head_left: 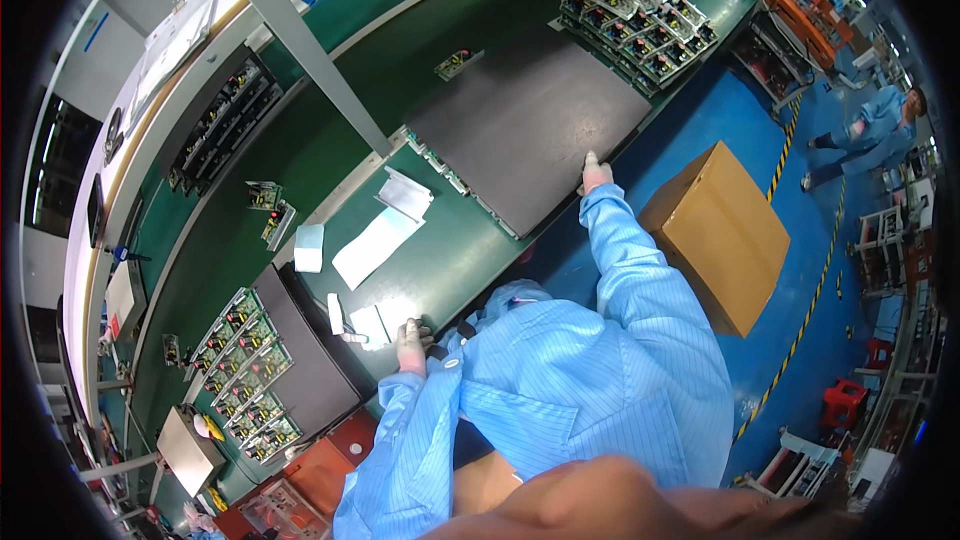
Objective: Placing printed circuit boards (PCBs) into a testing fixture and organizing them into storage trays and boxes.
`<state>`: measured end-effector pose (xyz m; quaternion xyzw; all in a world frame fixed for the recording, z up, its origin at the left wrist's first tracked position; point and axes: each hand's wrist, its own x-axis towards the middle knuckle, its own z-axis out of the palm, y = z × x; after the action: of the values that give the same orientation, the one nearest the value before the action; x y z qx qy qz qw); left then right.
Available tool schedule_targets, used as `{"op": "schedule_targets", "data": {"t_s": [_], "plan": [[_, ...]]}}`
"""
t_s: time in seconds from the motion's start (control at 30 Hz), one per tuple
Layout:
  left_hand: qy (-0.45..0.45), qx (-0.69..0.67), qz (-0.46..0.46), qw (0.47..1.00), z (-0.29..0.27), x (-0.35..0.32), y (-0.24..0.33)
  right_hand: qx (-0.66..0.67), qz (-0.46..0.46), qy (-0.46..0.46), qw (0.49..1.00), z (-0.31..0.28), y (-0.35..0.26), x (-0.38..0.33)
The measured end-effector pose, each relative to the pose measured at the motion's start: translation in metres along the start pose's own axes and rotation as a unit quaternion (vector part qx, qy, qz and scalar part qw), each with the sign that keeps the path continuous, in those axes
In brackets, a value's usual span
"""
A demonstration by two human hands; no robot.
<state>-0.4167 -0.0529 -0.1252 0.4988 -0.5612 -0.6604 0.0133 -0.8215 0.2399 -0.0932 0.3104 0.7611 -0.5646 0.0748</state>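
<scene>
A large dark grey sheet [530, 125] lies on the green bench ahead of me, with edges of green circuit boards [440, 162] showing along its left side. My right hand [596, 174], in a pale glove, is closed on the sheet's near right edge; its underside fingers are hidden. Lower and to the left, my left hand [412, 344] rests at the bench's near edge, fingers apart and holding nothing I can see. Beside it are a pale paper slip [370, 328] and a white handled tool [338, 318]. White sheets of paper [375, 248] lie farther in.
Rows of circuit boards stand at the far right [645, 25] and on the left [240, 370], where another dark sheet [305, 340] lies. A metal post [310, 50] rises from the bench. A cardboard box [718, 238] sits to my right. Another person [880, 125] is across the aisle.
</scene>
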Motion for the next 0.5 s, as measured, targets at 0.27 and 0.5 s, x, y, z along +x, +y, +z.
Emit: {"op": "schedule_targets", "data": {"t_s": [0.27, 0.5], "plan": [[-0.024, 0.002, 0.028, 0.999, -0.007, 0.013, -0.016, -0.015, 0.003, -0.027, 1.000, -0.005, 0.006, -0.019], [-0.059, 0.019, 0.060, 0.996, -0.008, 0.012, -0.003, 0.000, -0.018, 0.019, 1.000, 0.005, 0.060, 0.023]]}}
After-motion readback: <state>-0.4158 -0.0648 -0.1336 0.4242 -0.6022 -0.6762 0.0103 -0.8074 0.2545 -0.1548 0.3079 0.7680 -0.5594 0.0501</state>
